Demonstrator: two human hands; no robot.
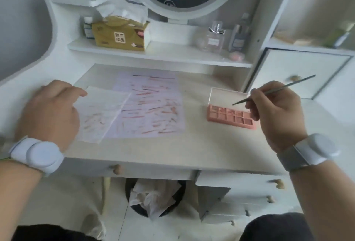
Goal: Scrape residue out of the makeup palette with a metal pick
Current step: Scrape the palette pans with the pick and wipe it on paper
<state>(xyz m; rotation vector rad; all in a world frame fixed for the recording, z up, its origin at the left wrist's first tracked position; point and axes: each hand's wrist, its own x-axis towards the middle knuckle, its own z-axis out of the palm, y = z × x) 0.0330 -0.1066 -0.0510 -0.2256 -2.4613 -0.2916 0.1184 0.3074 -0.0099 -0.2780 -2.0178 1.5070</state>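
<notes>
The left hand [51, 113] is resting with loose fingers on a stained tissue [99, 113] on the surface [172, 150]. The right hand's [276, 113] grip is pinching the metal pick [276, 91], tip hovering above the open pink makeup palette [230, 118] beyond. Next: lowering into 1 pan, seemingly.

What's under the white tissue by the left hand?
The white tissue overlaps the edge of a purple sheet streaked with red smears. Whatever else lies under the tissue is covered.

A white vanity desk [172, 156] with shelf [153, 56], round mirror [184, 12], drawers [240, 198]; grey wall [21, 19]; pale, possibly tiled floor [67, 202].
</notes>
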